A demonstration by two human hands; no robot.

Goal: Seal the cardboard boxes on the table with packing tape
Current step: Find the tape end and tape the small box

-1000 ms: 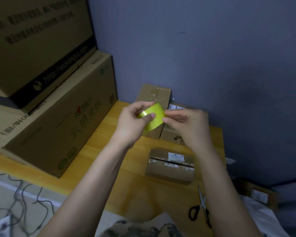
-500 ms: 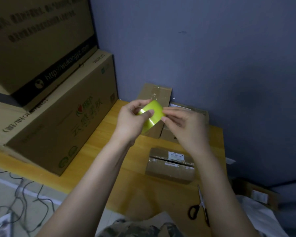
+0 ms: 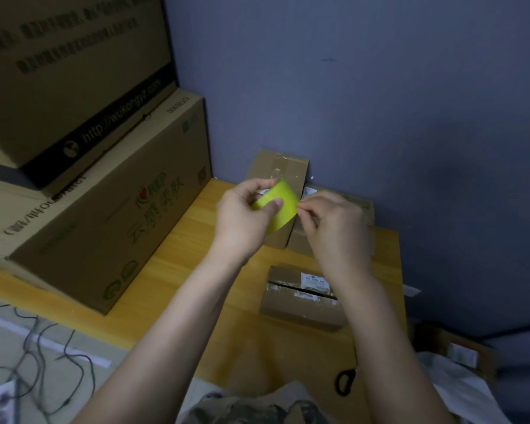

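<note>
Two-handed on the yellow tape roll (image 3: 280, 206) at mid-frame: gripped in the curled fingers of the left hand (image 3: 242, 221), pinched at its right edge by the right hand (image 3: 337, 231). Straight below in frame, on the bench (image 3: 196, 270) under the right wrist, the unsealed box (image 3: 300, 304), seam running left to right.

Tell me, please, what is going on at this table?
A person's left hand grips a yellow-green tape roll above the table, while the right hand pinches the roll's edge with its fingers, likely to free the end. Below them a small box lies with its top seam open, not yet sealed. The scissors lie near the table's front edge.
</note>
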